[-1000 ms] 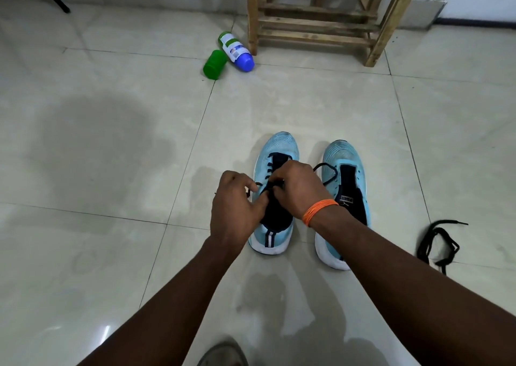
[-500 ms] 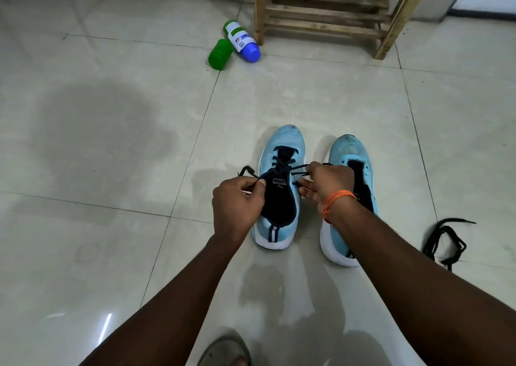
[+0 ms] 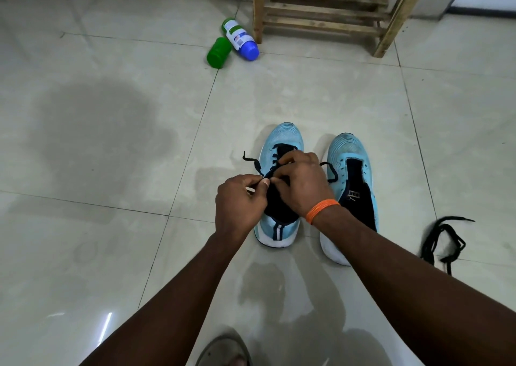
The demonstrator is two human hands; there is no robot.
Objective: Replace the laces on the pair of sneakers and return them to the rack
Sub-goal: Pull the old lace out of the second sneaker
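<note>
**Lacing live on the L sneaker**

Two blue sneakers sit side by side on the floor, toes toward the rack [image 3: 321, 11], well apart from it. L hand [image 3: 240, 204] pinches the black lace [image 3: 252, 163] betw. thumb & forefinger. R hand [image 3: 301, 184], orange band [image 3: 321, 209] at the wrist, has its fingers curled on the same lace over the L sneaker [image 3: 282, 142]. R sneaker [image 3: 349, 153] has a white tongue logo, too small to read. One spare lace [image 3: 441, 240] lies on the floor to its right. One bottle [image 3: 240, 40], label unreadable, lies beside one green cap [image 3: 219, 53].
</note>
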